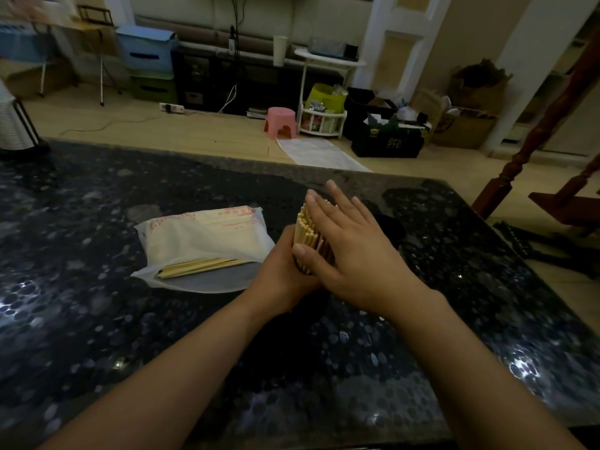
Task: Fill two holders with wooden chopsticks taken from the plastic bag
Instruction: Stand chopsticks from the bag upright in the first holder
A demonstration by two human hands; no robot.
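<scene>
1. Chopstick bundle (306, 233): pale wooden sticks, packed tight and upright, ends roughly level. What contains them is hidden.
2. Plastic bag (201, 241): translucent white with red print, lying flat on the dark table, just left of the bundle.
3. Loose chopsticks (201, 267): a small group lying lengthwise inside the bag near its front edge.

Your colours: pale wood on black speckle.
You see light tan chopsticks (306, 235), a translucent white plastic bag (201, 237) with red print, a black table (97, 319) flecked grey, and a pink stool (281, 122) behind.
</scene>
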